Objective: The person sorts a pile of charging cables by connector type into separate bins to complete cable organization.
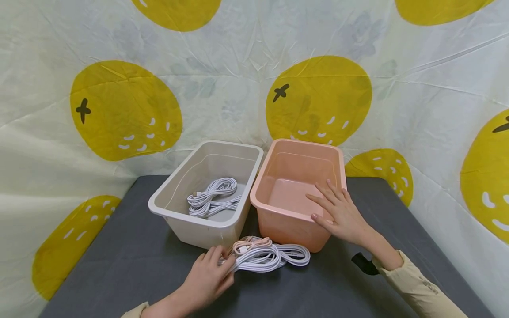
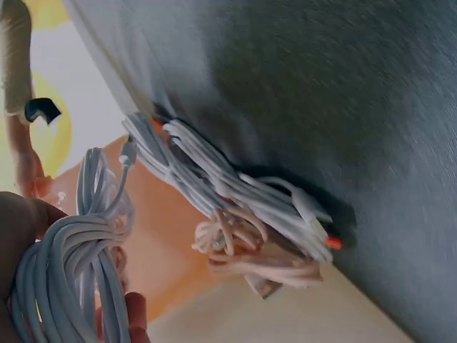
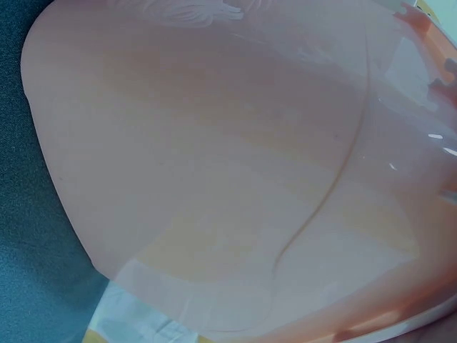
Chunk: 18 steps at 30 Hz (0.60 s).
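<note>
My left hand (image 1: 208, 276) is at the left end of a pile of coiled cables on the table; its thumb and fingers are curled round a white cable coil (image 2: 68, 271). Beside that coil are another white cable bundle (image 2: 235, 189) and a coiled pink cable (image 2: 246, 243). My right hand (image 1: 342, 216) is spread over the near right corner of a pink tub (image 1: 294, 221), its fingers reaching over the rim. Whether it touches the rim is hard to tell. Inside the pink tub no cable shows.
To the left stands a beige tub (image 1: 195, 223) with white coiled cables (image 1: 212, 196) inside. Both tubs sit side by side on a dark grey table (image 1: 127, 260), before a fabric backdrop (image 1: 222, 101) printed with yellow fruit. A black object (image 1: 364, 264) shows at my right wrist.
</note>
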{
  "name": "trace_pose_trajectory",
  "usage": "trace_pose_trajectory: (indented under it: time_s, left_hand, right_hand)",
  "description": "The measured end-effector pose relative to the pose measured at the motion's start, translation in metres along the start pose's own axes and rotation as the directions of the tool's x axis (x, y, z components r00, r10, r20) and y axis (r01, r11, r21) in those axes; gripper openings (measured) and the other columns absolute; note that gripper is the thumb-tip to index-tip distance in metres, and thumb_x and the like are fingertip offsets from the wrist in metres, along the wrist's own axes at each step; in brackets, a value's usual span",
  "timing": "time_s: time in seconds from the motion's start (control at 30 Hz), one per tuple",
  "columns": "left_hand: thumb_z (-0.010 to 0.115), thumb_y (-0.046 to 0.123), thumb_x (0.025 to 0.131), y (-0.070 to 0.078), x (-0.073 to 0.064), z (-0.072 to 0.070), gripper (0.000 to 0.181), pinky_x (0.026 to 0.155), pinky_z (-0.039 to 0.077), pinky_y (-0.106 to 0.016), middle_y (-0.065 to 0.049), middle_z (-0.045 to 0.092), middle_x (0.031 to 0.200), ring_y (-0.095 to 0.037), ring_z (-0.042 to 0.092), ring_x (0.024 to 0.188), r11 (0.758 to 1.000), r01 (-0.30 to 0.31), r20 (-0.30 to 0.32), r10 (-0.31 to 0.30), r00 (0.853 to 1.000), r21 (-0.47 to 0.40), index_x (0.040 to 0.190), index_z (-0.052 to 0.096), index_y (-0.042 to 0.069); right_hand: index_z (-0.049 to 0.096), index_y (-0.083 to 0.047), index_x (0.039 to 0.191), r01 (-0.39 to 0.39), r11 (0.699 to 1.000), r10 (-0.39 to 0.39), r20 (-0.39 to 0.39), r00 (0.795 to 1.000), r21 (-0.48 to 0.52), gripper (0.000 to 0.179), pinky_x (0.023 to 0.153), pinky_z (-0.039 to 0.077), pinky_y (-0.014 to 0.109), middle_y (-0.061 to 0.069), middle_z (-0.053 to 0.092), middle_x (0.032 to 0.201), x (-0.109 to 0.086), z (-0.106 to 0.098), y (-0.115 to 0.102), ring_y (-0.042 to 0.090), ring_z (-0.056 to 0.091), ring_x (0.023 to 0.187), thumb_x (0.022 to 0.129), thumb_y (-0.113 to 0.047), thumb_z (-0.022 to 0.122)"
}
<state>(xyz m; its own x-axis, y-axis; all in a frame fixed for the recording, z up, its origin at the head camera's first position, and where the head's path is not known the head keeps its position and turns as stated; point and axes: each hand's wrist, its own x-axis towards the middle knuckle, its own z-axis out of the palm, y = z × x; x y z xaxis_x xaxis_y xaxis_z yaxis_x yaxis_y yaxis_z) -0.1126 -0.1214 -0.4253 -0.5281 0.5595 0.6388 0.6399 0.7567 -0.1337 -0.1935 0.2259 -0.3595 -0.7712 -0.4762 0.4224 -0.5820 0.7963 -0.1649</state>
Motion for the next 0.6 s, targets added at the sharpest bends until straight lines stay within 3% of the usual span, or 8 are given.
trace_pose_trajectory:
  time_s: [0.13,0.33,0.5,0.6]
  left_hand:
    - [0.060,0.024,0.066,0.002,0.001,-0.002,0.019,0.051,0.034,-0.020,0.004,0.047,0.077,-0.008,0.043,0.067,0.997,0.022,0.032,-0.020,0.999,-0.067,0.083,0.054,0.020]
    - [0.058,0.024,0.068,0.002,0.007,-0.004,0.019,0.052,0.035,-0.021,0.004,0.047,0.078,-0.009,0.044,0.068,0.997,0.015,0.006,-0.014,1.000,-0.078,0.087,0.056,0.019]
    - [0.048,0.027,0.075,0.001,0.011,-0.004,0.011,0.052,0.035,-0.024,0.001,0.049,0.078,-0.011,0.045,0.068,1.000,-0.012,-0.027,0.012,1.000,-0.029,0.082,0.054,0.020]
    - [0.036,0.028,0.084,0.000,0.012,-0.005,0.021,0.054,0.035,-0.025,0.001,0.050,0.078,-0.012,0.046,0.069,1.000,-0.031,-0.046,0.031,0.998,-0.007,0.081,0.055,0.020]
  right_hand:
    - [0.046,-0.021,0.129,0.003,1.000,-0.003,-0.005,1.000,-0.009,0.050,0.098,0.012,0.064,0.013,0.031,0.143,0.000,0.000,0.000,0.032,0.010,0.138,0.082,-0.037,0.056]
    - [0.046,-0.021,0.129,0.004,1.000,-0.004,-0.004,1.000,-0.015,0.051,0.098,0.012,0.065,0.013,0.031,0.144,0.001,0.001,0.001,0.032,0.010,0.138,0.082,-0.037,0.056]
    - [0.046,-0.021,0.129,0.002,1.000,-0.002,0.001,1.000,-0.012,0.051,0.098,0.012,0.065,0.014,0.030,0.144,0.001,0.000,0.001,0.032,0.010,0.138,0.082,-0.036,0.056]
    - [0.046,-0.021,0.129,0.003,1.000,-0.003,0.002,1.000,-0.008,0.051,0.098,0.011,0.065,0.014,0.030,0.144,0.001,0.000,0.001,0.032,0.010,0.138,0.082,-0.036,0.056]
